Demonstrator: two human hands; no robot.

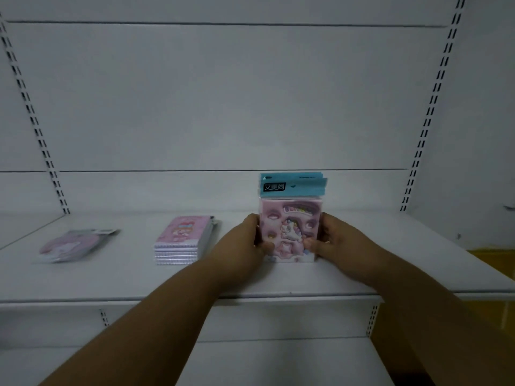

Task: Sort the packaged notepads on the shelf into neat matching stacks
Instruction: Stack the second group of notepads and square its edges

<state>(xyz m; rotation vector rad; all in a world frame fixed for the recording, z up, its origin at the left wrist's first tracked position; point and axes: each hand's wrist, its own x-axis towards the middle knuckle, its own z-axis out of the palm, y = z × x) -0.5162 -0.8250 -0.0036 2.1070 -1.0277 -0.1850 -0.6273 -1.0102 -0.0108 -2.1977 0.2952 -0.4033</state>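
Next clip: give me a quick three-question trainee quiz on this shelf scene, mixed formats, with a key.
1. True or false: the unicorn notepad packs stand upright on the shelf, gripped on each side by the left hand and right hand.
2. Multiple choice: the stack of spiral notepads lies A) left of the hands, B) right of the hands, C) on the lower shelf.
3. Fill in: the header cards on the held packs are ____ in colour.

Key: 1 true; 2 A; 3 blue.
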